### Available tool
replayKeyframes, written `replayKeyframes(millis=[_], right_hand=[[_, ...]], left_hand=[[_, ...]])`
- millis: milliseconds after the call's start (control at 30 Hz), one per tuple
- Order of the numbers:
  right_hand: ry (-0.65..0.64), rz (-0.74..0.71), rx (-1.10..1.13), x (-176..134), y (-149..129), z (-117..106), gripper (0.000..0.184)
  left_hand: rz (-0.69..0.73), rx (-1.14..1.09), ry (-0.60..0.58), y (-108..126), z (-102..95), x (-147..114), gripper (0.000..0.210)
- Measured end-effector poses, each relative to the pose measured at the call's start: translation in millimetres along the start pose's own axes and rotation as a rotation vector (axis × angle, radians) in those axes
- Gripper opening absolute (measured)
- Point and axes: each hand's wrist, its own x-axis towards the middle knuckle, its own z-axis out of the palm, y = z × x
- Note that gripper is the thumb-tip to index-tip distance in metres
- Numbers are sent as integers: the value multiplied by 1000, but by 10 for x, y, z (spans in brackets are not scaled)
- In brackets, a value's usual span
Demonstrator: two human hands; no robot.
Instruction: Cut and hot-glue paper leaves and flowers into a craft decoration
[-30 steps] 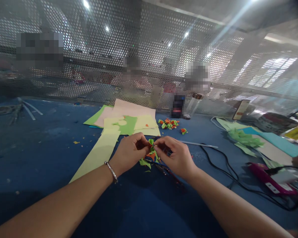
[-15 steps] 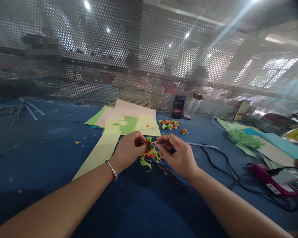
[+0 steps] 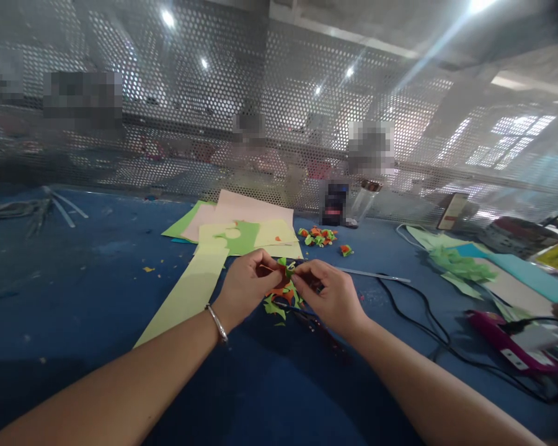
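Observation:
Between my hands is a small green and orange paper flower [image 3: 287,267], pinched from both sides. My left hand [image 3: 251,282] grips its left edge with thumb and forefinger; a silver bracelet circles that wrist. On the other side, my right hand [image 3: 330,291] closes its fingertips on the flower. Green and orange paper scraps [image 3: 275,306] lie on the table just below. What looks like a dark pair of scissors [image 3: 314,323] lies beneath my right hand, partly hidden. Several finished-looking paper flowers [image 3: 317,236] form a pile farther back, and one single flower [image 3: 346,250] lies apart.
Coloured paper sheets [image 3: 255,207] and a long yellow strip [image 3: 186,294] spread across the blue table [image 3: 74,297]. At right are a black cable [image 3: 428,297], a magenta power strip [image 3: 506,341] and green tissue paper [image 3: 460,263]. A glass bottle [image 3: 365,199] stands by the perforated screen [image 3: 190,136].
My fingers have drawn closer together around the paper flower, with the right fingertips now pressed onto it. The whole view has shifted slightly.

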Motion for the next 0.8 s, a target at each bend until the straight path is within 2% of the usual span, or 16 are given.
replayKeyframes(millis=[167,267,400,467,600,700,800], right_hand=[[-4,76,12,20,89,-18,12],[18,125,-13,105,233,-118,14],[23,250,-125,338,559,-358,23],[48,372,-235,478,763,-478,26],[84,504,-369,657,1164,-625,22],[51,587,-453,629,1360,-651,18],[-7,583,-477,496,1382,-651,21]], left_hand=[[-10,56,-52,-35,-24,-1,16],[-7,53,-67,-60,-45,5,16],[30,98,-44,-84,-77,16,11],[70,175,-41,-87,-98,23,10],[146,305,-41,-71,-132,20,10],[176,335,-38,-60,-139,12,10],[191,346,-21,-57,-136,18,9]])
